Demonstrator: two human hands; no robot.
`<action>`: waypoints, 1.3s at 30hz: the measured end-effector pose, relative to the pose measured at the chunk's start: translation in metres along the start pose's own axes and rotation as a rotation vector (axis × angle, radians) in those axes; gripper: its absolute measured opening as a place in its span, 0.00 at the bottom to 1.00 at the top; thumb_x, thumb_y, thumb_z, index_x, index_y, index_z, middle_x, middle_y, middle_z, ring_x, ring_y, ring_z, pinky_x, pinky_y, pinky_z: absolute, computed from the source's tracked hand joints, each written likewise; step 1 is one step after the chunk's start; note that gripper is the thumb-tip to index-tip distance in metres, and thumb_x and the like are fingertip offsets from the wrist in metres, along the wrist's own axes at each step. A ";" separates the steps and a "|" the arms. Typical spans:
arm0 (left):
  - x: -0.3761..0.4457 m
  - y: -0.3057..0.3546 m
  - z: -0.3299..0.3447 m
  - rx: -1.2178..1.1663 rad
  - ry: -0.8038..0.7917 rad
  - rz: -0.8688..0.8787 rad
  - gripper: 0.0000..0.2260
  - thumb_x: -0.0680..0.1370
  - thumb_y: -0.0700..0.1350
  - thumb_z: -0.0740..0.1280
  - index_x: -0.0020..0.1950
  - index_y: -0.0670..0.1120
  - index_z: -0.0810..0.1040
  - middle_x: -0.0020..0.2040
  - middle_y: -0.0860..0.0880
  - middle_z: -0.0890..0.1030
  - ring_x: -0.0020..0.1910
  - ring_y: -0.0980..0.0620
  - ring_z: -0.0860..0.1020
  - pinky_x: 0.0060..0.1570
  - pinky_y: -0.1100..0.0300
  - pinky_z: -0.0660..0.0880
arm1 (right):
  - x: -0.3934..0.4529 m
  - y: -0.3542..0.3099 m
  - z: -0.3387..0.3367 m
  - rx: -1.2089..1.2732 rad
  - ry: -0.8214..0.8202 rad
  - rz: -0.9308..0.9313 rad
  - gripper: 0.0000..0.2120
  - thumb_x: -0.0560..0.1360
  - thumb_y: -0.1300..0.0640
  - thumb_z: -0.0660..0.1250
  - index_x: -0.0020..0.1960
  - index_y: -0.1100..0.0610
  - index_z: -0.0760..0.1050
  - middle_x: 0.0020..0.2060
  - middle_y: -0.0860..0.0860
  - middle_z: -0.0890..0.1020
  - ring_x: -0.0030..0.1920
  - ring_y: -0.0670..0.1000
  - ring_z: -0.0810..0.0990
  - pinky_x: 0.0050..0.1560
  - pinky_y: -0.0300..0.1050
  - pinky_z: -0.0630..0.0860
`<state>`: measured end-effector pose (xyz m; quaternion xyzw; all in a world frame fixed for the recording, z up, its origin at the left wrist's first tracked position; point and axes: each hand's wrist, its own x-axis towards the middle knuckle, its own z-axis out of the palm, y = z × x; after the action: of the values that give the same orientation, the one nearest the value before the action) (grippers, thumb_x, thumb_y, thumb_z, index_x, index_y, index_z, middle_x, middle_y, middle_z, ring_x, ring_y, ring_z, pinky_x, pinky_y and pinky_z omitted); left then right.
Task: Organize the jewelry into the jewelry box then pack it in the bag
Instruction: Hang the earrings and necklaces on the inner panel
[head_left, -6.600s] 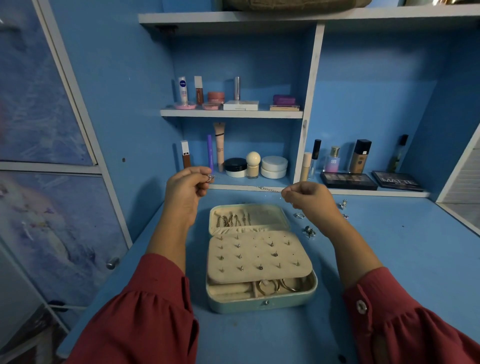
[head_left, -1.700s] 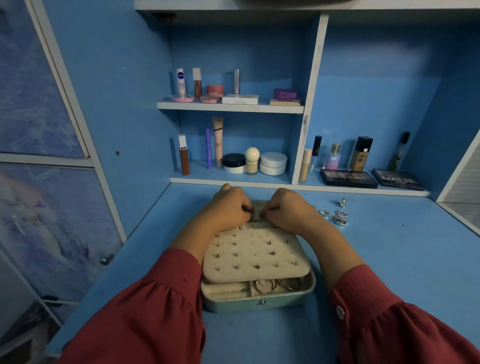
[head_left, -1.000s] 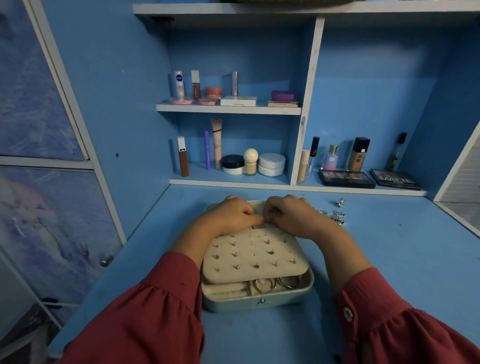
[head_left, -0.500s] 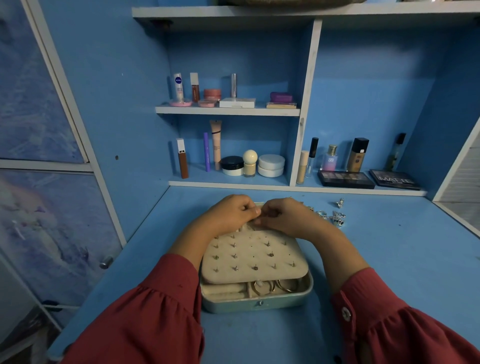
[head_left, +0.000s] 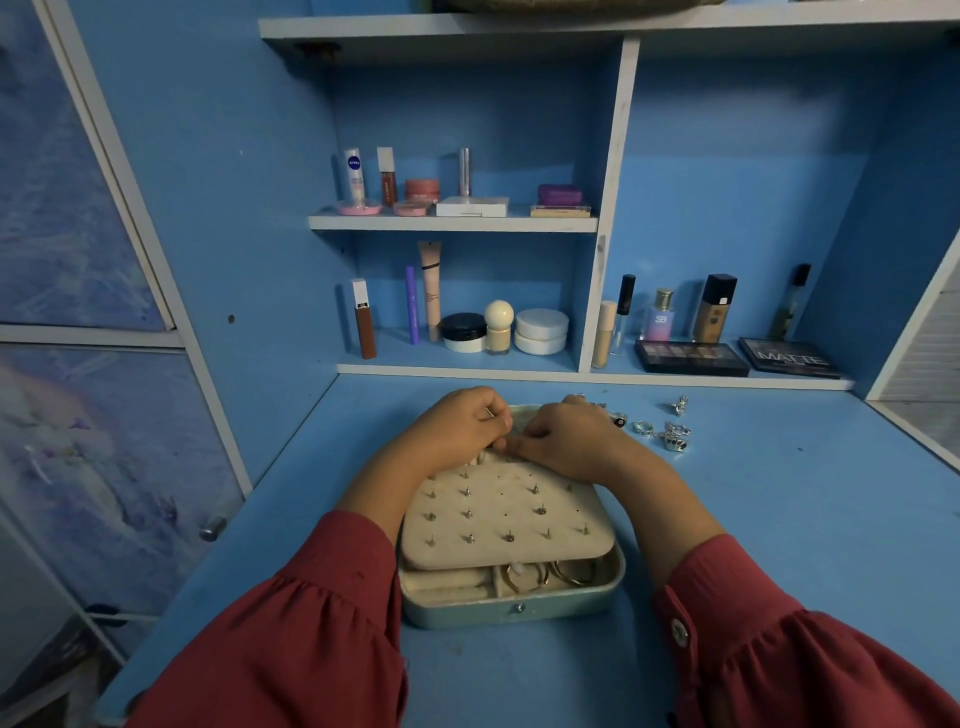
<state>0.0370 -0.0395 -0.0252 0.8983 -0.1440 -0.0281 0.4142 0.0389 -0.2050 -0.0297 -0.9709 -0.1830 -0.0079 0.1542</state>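
Blue desk (head_left: 753, 519); jewelry box (head_left: 511, 605) open. Left hand (head_left: 457, 428) and right hand (head_left: 569, 441), fingers curled, touching; what they pinch is hidden.

Left hand (head_left: 460, 423) and right hand (head_left: 563, 439) curled, knuckles up, fingertips meeting; forearms converging forward from red sleeves (head_left: 291, 649).

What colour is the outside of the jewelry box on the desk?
The jewelry box has a pale mint-green shell with a cream lining; it shows in the head view.
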 end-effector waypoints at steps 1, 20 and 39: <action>0.000 0.000 0.000 -0.005 -0.001 0.004 0.05 0.80 0.44 0.63 0.44 0.49 0.75 0.37 0.53 0.80 0.34 0.52 0.74 0.38 0.56 0.71 | 0.001 0.001 0.001 0.022 0.018 0.002 0.25 0.74 0.33 0.59 0.28 0.50 0.69 0.29 0.48 0.71 0.47 0.50 0.68 0.51 0.48 0.63; -0.002 0.004 -0.006 -0.136 0.048 0.052 0.04 0.80 0.41 0.63 0.52 0.44 0.77 0.44 0.50 0.83 0.28 0.62 0.72 0.31 0.69 0.68 | -0.003 0.027 -0.026 0.507 0.316 0.239 0.04 0.75 0.57 0.67 0.44 0.55 0.80 0.41 0.51 0.82 0.40 0.49 0.78 0.40 0.42 0.74; 0.014 0.065 0.007 -0.376 -0.159 -0.123 0.03 0.79 0.40 0.65 0.50 0.42 0.78 0.45 0.46 0.81 0.40 0.54 0.77 0.39 0.63 0.73 | -0.014 0.117 -0.049 0.067 0.138 0.647 0.13 0.72 0.59 0.68 0.32 0.60 0.67 0.30 0.55 0.72 0.33 0.55 0.71 0.30 0.41 0.65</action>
<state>0.0335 -0.0889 0.0202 0.8072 -0.1133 -0.1504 0.5594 0.0698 -0.3283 -0.0185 -0.9703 0.1456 -0.0180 0.1925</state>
